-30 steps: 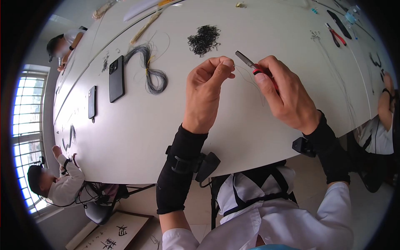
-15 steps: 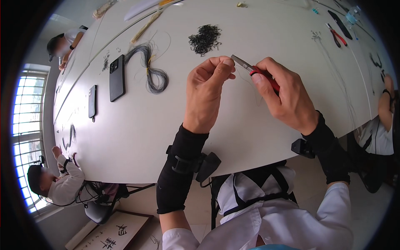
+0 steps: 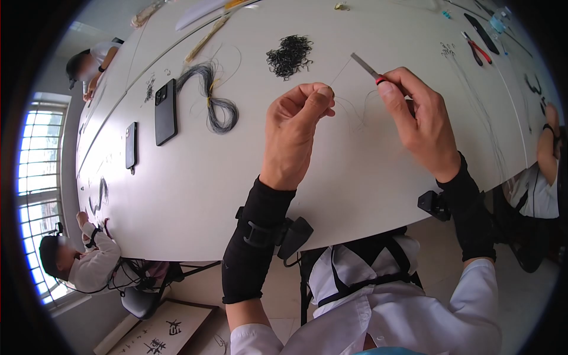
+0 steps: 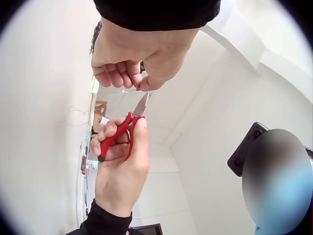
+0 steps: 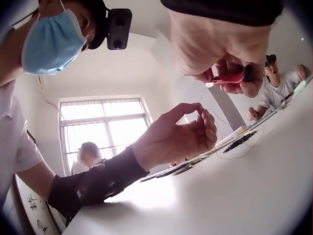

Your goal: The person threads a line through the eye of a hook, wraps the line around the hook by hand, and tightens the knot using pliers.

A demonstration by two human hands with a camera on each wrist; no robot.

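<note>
Between thumb and forefinger my left hand (image 3: 296,133) pinches a thin line (image 3: 341,71); whatever lies inside its fingertips is hidden. A stretch of that line runs up from the fingertips to the tip of the red-handled pliers (image 3: 365,66), and loose loops hang to the right. My right hand (image 3: 425,127) grips the pliers' handles, fingers wrapped round them, as the left wrist view shows with the red handle (image 4: 116,135). The pliers' narrow metal nose points up and left, above the left hand. Beyond lies a pile of small black hooks (image 3: 290,57).
Left of my hands lie a tied bundle of grey line (image 3: 208,77), a large dark phone (image 3: 166,112) and a smaller phone (image 3: 131,145). A second pair of pliers (image 3: 484,56) and a bottle (image 3: 500,22) are far right. Other people sit around the white table (image 3: 195,195).
The pliers first came in to the left fingertips, then moved up and right, and a straight stretch of line now shows between. The left hand has hardly moved.
</note>
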